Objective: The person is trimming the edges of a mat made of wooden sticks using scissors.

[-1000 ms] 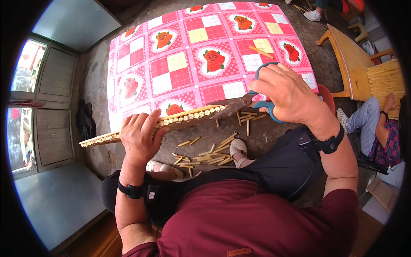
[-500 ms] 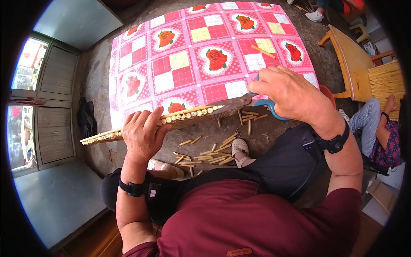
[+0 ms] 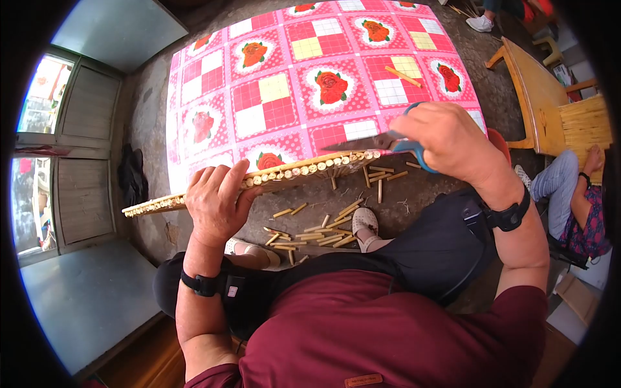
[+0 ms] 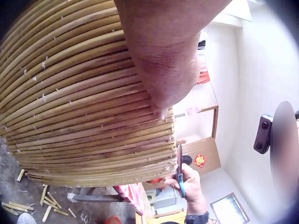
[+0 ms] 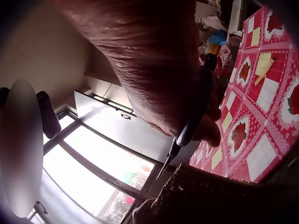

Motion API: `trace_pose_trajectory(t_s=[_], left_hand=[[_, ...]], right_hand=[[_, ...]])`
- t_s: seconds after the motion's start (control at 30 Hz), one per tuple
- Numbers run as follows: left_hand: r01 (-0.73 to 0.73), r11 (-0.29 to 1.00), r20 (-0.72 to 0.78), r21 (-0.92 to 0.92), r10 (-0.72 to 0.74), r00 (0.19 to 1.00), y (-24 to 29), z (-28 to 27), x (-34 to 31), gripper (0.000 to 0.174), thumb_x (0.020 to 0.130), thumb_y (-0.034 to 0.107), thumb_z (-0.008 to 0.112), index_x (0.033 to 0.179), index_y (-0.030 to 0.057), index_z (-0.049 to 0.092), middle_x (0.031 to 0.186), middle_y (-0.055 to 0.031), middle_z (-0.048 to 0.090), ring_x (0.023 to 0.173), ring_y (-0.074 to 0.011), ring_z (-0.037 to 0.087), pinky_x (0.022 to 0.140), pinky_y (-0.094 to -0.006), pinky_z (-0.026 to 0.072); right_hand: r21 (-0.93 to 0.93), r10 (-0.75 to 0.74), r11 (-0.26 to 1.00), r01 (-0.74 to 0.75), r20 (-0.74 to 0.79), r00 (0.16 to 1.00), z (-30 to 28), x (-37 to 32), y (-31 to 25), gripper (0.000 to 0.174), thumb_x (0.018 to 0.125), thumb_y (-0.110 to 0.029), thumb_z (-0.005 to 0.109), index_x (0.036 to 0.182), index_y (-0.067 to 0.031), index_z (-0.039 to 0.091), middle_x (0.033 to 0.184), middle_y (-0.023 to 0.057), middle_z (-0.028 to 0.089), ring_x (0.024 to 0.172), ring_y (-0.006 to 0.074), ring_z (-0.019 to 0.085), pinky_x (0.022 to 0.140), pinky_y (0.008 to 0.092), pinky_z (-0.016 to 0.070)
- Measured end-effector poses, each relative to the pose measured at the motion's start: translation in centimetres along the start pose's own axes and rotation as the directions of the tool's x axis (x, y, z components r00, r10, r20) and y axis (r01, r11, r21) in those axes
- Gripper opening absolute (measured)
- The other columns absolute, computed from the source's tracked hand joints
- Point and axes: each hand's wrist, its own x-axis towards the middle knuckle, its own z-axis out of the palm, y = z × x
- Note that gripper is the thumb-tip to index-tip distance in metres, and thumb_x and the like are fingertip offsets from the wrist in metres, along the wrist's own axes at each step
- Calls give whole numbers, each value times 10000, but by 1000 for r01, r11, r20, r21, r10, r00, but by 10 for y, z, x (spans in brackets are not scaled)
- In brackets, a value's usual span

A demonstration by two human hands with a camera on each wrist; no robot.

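My left hand [image 3: 217,200] grips a flat mat of bamboo sticks [image 3: 304,169] near its middle, held edge-on over my lap in the head view. In the left wrist view the mat [image 4: 84,116] fills the frame, with a finger of that hand [image 4: 163,60] pressed on its slats. My right hand [image 3: 453,142] holds blue-handled scissors [image 3: 369,142]. Their blades point left, just above the mat's right end. The right wrist view shows the scissors [image 5: 180,140] under my right hand [image 5: 149,70].
A table with a pink rose-pattern cloth [image 3: 278,90] stands in front, one loose stick [image 3: 402,75] on it. Several cut stick pieces [image 3: 323,236] litter the floor by my feet. At the right are a wooden bench [image 3: 530,90], a stick bundle [image 3: 585,123] and a seated person [image 3: 569,194].
The scissors have come away from the mat's end, and now sit higher and further right. The mat's right end reaches further right. My left hand has kept its hold.
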Motion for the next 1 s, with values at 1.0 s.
trace_pose_trajectory(t_s=[1.0], left_hand=[[2, 954, -100, -300, -34, 994, 74, 11, 35, 484, 692, 201, 825, 1113, 57, 637, 1038, -93, 670, 947, -282, 626, 894, -429, 468]], right_hand=[[-120, -33, 992, 35, 15, 999, 2, 15, -20, 365, 694, 46, 662, 1031, -78, 593, 855, 81, 477, 864, 286, 523, 771, 398, 413]])
